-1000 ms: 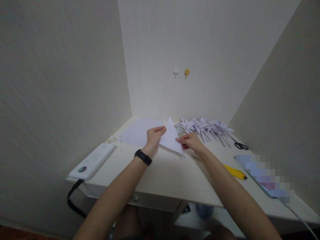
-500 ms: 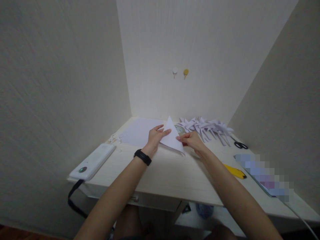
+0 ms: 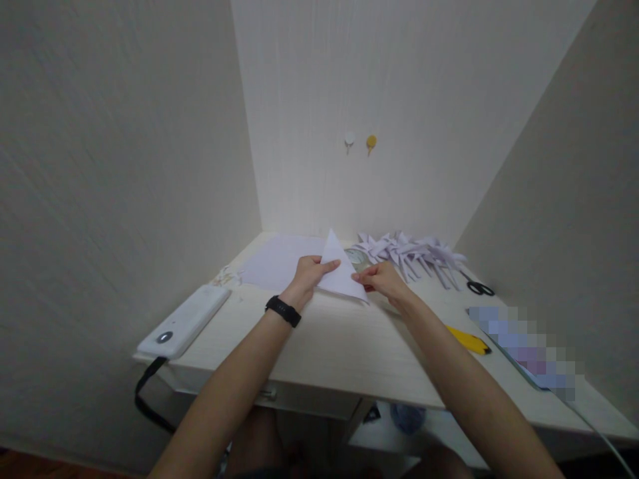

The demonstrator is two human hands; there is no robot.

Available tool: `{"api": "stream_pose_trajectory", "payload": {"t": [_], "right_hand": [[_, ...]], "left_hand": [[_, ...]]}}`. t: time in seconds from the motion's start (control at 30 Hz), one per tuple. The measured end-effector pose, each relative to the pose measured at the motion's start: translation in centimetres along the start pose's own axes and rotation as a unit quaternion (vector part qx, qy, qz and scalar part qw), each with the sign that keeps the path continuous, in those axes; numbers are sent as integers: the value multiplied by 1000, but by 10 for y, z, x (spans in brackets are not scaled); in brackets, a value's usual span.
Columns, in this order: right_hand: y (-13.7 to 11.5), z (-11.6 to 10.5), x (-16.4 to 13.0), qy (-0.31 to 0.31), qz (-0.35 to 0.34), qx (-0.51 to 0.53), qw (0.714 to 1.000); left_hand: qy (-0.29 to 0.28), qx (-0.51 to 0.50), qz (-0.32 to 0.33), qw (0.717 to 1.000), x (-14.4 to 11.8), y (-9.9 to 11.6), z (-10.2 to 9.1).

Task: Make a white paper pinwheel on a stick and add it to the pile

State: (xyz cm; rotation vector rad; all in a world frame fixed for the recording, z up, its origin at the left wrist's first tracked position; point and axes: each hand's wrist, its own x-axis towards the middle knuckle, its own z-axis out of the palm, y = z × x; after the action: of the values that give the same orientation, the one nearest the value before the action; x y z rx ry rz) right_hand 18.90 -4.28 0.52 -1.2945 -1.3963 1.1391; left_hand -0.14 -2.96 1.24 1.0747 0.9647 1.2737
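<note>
The folded white paper triangle (image 3: 339, 271) is held just above the worktop (image 3: 344, 346), between the 2 hands and in front of the flat white sheet (image 3: 279, 261) that lies behind it. The left hand (image 3: 308, 278) grips the triangle's left edge, thumb on top and fingers underneath, so its grip is closed on the paper. The right hand (image 3: 383, 279) pinches the lower right corner, its grip narrow and also holding the paper.

Both hands touch the triangle, so neither is really nearer; the left one covers more of it. The triangle lies to the right of the left hand and to the left of the right hand. Its apex points up and away from the person, toward the back wall. Its long axis runs from that apex down to the right corner near the right hand's fingertips, slanting toward the person.

Taking the triangle as the landmark:
- Behind it and to the right lies a pile of folded paper pieces (image 3: 414, 254).
- Farther right are black scissors (image 3: 480, 287).
- Nearer the person on the right is a yellow cutter (image 3: 468, 340).
- Well to the left sits a white device (image 3: 186, 320) at the worktop's edge.
</note>
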Motion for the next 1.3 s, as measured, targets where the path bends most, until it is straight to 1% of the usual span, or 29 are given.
{"api": "stream_pose_trajectory", "payload": {"t": [0.17, 0.27, 0.33, 0.43, 0.5, 0.63, 0.8, 0.97, 1.03, 1.13, 1.23, 1.3], "right_hand": [[-3, 3, -3, -10, 4, 23, 1000], [-4, 3, -3, 12, -4, 22, 1000], [-4, 3, -3, 21, -10, 16, 1000], [-5, 1, -3, -10, -9, 5, 1000], [-5, 1, -4, -30, -7, -6, 1000], [-4, 1, -4, -30, -22, -9, 999], [3, 0, 0, -57, -37, -49, 996], [8, -2, 4, -44, -80, -109, 990], [10, -2, 6, -51, -83, -129, 987], [12, -1, 8, -74, -76, -122, 987], [14, 1, 8, -73, -77, -111, 988], [15, 2, 8, -76, -63, -98, 990]], "left_hand": [[-7, -13, -2, 1000, 1, 1, -3], [-2, -21, -2, 1000, 2, 2, -4], [-9, -30, -13, 999, 3, 3, -5], [-17, -41, -25, 999, 5, 4, -6], [-8, -39, -19, 999, 6, 5, -7], [10, -34, 0, 999, 6, 5, -8], [36, -33, 20, 999, 8, 4, -8], [66, -25, 34, 997, 8, 7, -7], [77, -21, 36, 996, 7, 8, -7], [86, -9, 43, 995, 5, 10, -6], [102, 4, 54, 993, 5, 11, -5], [107, 12, 57, 993, 5, 11, -6]]}}
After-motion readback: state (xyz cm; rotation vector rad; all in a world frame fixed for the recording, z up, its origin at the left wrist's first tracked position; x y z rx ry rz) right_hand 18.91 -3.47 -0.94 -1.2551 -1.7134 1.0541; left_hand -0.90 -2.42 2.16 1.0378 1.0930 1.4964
